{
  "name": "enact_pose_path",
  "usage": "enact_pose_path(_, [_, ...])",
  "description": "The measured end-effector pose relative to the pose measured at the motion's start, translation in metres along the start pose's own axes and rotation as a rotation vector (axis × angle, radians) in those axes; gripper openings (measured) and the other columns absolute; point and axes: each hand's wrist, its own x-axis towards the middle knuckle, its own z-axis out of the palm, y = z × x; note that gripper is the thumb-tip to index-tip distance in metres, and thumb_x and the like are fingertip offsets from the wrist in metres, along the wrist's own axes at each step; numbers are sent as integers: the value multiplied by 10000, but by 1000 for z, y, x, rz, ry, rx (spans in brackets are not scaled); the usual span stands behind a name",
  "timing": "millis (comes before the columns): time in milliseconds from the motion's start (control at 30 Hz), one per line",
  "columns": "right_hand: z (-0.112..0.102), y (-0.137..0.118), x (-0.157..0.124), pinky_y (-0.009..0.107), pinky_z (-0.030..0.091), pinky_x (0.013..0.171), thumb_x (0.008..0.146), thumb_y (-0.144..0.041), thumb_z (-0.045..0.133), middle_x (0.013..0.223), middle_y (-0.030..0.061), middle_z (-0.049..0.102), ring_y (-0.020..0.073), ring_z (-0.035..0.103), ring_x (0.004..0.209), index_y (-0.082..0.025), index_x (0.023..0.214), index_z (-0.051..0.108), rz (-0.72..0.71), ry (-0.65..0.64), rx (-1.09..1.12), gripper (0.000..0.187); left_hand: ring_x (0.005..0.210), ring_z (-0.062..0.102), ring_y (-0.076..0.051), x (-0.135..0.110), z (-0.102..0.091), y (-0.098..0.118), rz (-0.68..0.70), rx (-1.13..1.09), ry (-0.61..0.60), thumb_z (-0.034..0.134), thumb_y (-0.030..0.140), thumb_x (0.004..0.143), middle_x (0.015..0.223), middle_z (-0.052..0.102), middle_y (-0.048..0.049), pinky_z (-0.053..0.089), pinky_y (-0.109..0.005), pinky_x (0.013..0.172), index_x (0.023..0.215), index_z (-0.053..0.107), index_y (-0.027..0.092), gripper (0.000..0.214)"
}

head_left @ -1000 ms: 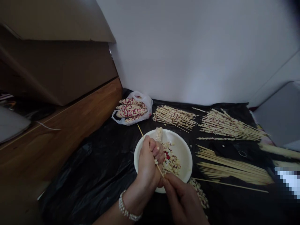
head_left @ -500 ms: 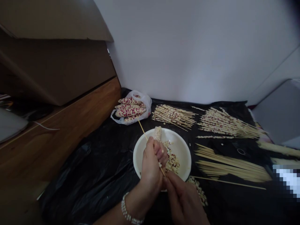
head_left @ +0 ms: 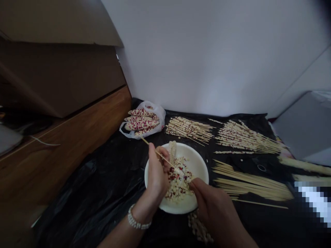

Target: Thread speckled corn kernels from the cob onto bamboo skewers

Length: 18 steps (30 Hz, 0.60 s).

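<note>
A thin wooden skewer [head_left: 161,156] slants over a white bowl [head_left: 202,162], its upper end pointing toward the bag of corn. My left hand [head_left: 157,175] is closed around the skewer, thumb up, a beaded bracelet on its wrist. Pale kernels appear to sit on the skewer's lower part, hard to separate from those below. Close to that lower end, my right hand [head_left: 204,194] is pinched; what its fingertips hold is hidden. Loose corn kernels [head_left: 178,194], white and dark red, lie in the bowl. A bare corncob [head_left: 172,150] leans at its far side.
Speckled corn ears [head_left: 142,124] fill a plastic bag [head_left: 160,115] at the back. Two piles of kernel-threaded skewers [head_left: 187,129] lie behind and right. Bare skewers [head_left: 253,184] spread right of the bowl on black plastic sheeting [head_left: 103,186]. More kernels [head_left: 198,227] lie in front.
My hands have moved apart, the right one rightward and slightly up. The left has shifted left, uncovering more kernels in the bowl. The skewer now lies at a flatter slant.
</note>
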Motion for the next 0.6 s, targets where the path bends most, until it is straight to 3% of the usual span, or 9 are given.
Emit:
enact_pose_path(100, [-6, 24, -4, 243, 393, 525, 918, -249, 392, 721, -7, 668, 139, 619, 599, -243, 862, 609, -66, 105, -167, 224, 416, 265, -58, 13, -13, 12, 173, 115, 62, 473, 514, 865, 490, 359, 54, 169, -201, 395, 576, 508, 170, 450])
enact_pose_path(233, [-25, 39, -1, 328, 465, 648, 915, -280, 427, 965, 70, 685, 205, 641, 792, -220, 1055, 619, -87, 266, -450, 246, 415, 295, -41, 18, -23, 10, 102, 153, 10, 582, 472, 815, 512, 417, 56, 174, -180, 392, 645, 560, 155, 360])
enact_pose_path(333, [-31, 27, 10, 449, 457, 828, 881, -308, 501, 1070, 128, 659, 273, 599, 974, -144, 1264, 528, -185, 301, -550, 418, 403, 264, -30, 16, -25, 0, 15, 96, -70, 623, 463, 787, 531, 442, 57, 149, -171, 377, 685, 572, 147, 335])
enact_pose_path(433, [-16, 3, 23, 506, 384, 968, 864, -240, 521, 1186, 166, 614, 299, 528, 1123, -95, 1286, 513, -286, 339, -582, 446, 397, 245, -21, 10, -24, -7, -35, 95, -151, 620, 456, 798, 538, 457, 51, 134, -155, 365, 718, 590, 137, 330])
enact_pose_path(533, [8, -10, 35, 431, 433, 923, 866, -121, 459, 1149, 160, 629, 249, 565, 1054, -89, 1233, 552, -391, 319, -585, 380, 383, 227, -15, 4, -24, -9, -147, 86, -241, 591, 433, 836, 488, 400, 68, 160, -130, 359, 725, 595, 129, 323])
enact_pose_path(600, [17, -6, 37, 335, 485, 722, 859, -91, 444, 968, 136, 662, 197, 600, 829, -53, 1231, 542, -382, 311, -596, 386, 376, 240, -5, 3, -25, -7, -239, 15, -266, 550, 391, 877, 516, 436, 59, 169, -113, 345, 782, 610, 115, 298])
